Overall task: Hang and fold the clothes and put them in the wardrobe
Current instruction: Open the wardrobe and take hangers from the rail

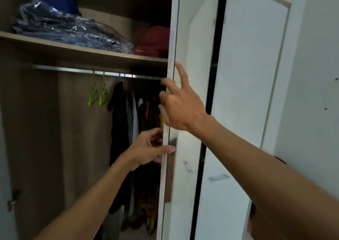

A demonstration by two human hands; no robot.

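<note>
Fingers (164, 95) of both hands curl round the smooth white door edge (169, 93).

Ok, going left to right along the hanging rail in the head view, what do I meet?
Two bright green plastic hangers, empty → dark hanging clothes → mirrored sliding door edge, held by both hands.

Home bedroom, wardrobe (170, 38), hanging clothes (128, 122), hangers (98, 95)

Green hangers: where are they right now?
In the head view, the two green hangers hang empty on the rail under the shelf, just left of the dark clothes.
</note>
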